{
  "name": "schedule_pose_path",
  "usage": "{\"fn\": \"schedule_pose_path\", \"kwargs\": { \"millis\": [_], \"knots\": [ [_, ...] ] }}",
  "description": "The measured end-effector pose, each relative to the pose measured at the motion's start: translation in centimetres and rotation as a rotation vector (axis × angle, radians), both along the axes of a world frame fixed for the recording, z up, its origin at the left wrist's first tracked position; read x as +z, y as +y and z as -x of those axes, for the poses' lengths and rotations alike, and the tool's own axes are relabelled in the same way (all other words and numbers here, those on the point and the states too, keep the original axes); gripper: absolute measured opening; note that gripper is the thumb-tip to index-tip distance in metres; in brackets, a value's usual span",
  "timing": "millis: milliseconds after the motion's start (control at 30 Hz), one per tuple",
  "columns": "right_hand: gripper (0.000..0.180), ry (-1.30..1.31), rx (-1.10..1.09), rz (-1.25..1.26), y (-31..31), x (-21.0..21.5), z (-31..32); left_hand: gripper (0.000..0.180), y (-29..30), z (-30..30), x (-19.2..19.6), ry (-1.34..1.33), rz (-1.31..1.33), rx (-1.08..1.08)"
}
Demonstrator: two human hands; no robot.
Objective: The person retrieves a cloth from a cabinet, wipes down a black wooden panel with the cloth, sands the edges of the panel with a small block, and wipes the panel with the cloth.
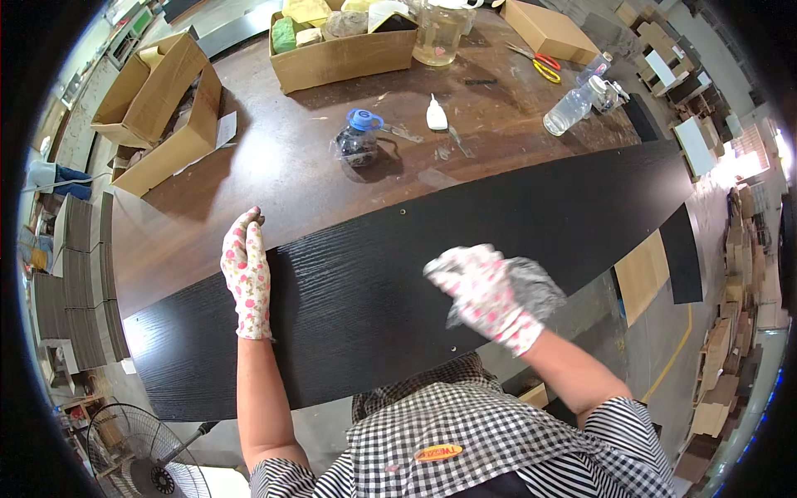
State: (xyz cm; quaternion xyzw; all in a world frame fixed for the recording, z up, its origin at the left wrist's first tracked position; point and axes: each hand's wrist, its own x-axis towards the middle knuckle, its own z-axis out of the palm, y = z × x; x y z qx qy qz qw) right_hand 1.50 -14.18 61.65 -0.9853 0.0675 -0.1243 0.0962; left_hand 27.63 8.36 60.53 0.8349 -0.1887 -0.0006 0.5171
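A long black wood-grain board point(357, 290) lies slantwise across the table in front of me. My left hand point(246, 274), in a white floral glove, rests at its far edge on the left with the fingers stretched out and holding nothing. My right hand point(480, 292) wears a matching glove and is blurred by motion over the middle of the board. From its closed fingers a thin, crumpled, see-through greyish sheet point(535, 289) spreads to the right; whether it is cloth or plastic I cannot tell. Small round holes show near the board's edges.
Beyond the board on the brown table point(290, 178) stand a blue-capped jar point(359, 145), a white squeeze bottle point(436, 114), a clear bottle point(573, 108), red-and-yellow-handled pliers point(544, 68) and an open carton point(344, 62). A fan point(149, 465) is at lower left.
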Motion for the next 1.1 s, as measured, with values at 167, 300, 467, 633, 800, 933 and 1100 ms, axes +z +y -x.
{"fn": "schedule_pose_path", "kwargs": {
  "millis": [167,300,467,633,800,933,1100],
  "knots": [
    [0.020,0.032,0.011,-0.149,-2.9,1.5,0.5,0.030,0.8,-0.6,-0.4,0.016,0.048,0.013],
    [0.023,-0.148,-0.637,0.083,-12.8,-0.1,7.0,0.030,0.4,-1.0,-0.9,0.072,0.178,-0.033],
    [0.031,-0.066,-0.480,0.389,-9.9,-1.8,7.0,0.030,0.3,-1.2,-1.1,0.028,0.153,-0.093],
    [0.042,0.111,-0.104,-0.061,12.1,0.8,-3.0,0.032,0.7,-1.4,-1.8,0.046,0.211,-0.227],
    [0.043,0.041,0.113,-0.179,20.9,-0.2,-5.3,0.032,0.3,-1.6,-2.5,0.119,0.293,-0.365],
    [0.027,-0.033,-0.530,-0.093,14.7,1.6,-0.8,0.032,0.8,-1.9,-2.1,0.067,0.292,-0.388],
    [0.028,-0.030,-0.985,0.001,9.8,-0.5,8.3,0.032,0.2,-1.9,-2.2,0.057,0.274,-0.440]
  ]
}}
